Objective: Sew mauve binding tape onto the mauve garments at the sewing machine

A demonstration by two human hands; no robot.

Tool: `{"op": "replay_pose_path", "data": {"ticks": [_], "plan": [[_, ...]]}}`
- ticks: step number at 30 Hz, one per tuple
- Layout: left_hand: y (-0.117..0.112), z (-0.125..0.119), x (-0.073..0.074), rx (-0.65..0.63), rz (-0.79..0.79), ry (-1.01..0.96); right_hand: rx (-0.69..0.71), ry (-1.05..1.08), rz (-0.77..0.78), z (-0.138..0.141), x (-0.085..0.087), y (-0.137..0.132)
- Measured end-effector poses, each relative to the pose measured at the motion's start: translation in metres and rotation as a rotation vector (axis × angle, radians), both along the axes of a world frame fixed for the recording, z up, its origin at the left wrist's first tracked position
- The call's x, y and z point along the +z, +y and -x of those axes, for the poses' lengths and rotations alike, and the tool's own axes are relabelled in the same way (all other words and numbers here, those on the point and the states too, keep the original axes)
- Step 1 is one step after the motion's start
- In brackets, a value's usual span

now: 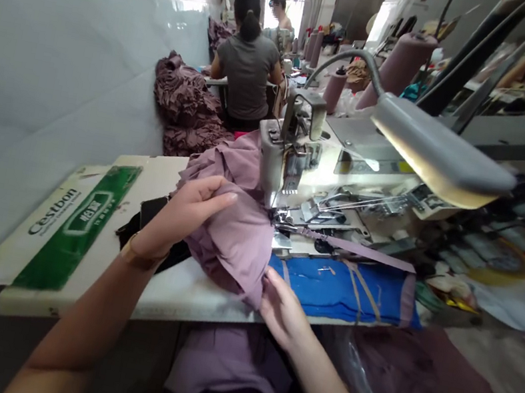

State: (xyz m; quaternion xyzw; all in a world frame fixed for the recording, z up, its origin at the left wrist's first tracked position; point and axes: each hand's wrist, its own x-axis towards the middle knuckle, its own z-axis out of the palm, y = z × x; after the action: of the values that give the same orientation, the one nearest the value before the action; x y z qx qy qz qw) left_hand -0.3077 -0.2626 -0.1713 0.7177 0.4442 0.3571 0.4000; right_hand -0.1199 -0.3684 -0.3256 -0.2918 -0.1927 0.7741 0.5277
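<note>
Between both hands, just left of the needle, mauve fabric (pixel 239 240) is lying bunched at the desk (pixel 184 294) edge. Left hand (pixel 189 211) is gripping a top fold, fingers curled tight on it. Right hand (pixel 281 308) is pinching the lower edge, thumb vs. fingers. Sewing machine (pixel 289 160) is standing just beyond the hands, w/ a lamp (pixel 433 149) lighting it. Past the right hand, a narrow mauve strip (pixel 359 249) is trailing from the presser foot over a blue cloth (pixel 342 288). My read: fabric isn't lying flat under the foot yet, and lots is hanging below the desk, so stitching on this piece looks barely started. Straightening, feeding etc. are left.
</note>
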Motion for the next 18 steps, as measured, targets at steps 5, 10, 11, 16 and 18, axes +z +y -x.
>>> {"op": "replay_pose_path", "data": {"ticks": [5,10,11,16,18], "plan": [[0.007,0.002,0.002,0.029,-0.025,-0.023,0.265,0.026,-0.135,-0.002,-0.005,0.005],[0.004,0.005,0.002,0.049,-0.009,-0.026,-0.049,-0.766,-0.343,-0.021,0.003,0.008],[0.003,0.005,0.002,0.05,0.0,-0.03,-0.127,-0.879,-0.403,-0.025,0.006,0.006],[0.005,0.001,0.001,0.021,0.052,-0.056,-0.113,-0.635,-0.273,-0.037,0.017,-0.007],[0.007,-0.002,0.0,0.015,0.058,-0.078,0.029,-0.376,-0.131,-0.033,0.018,-0.009]]}}
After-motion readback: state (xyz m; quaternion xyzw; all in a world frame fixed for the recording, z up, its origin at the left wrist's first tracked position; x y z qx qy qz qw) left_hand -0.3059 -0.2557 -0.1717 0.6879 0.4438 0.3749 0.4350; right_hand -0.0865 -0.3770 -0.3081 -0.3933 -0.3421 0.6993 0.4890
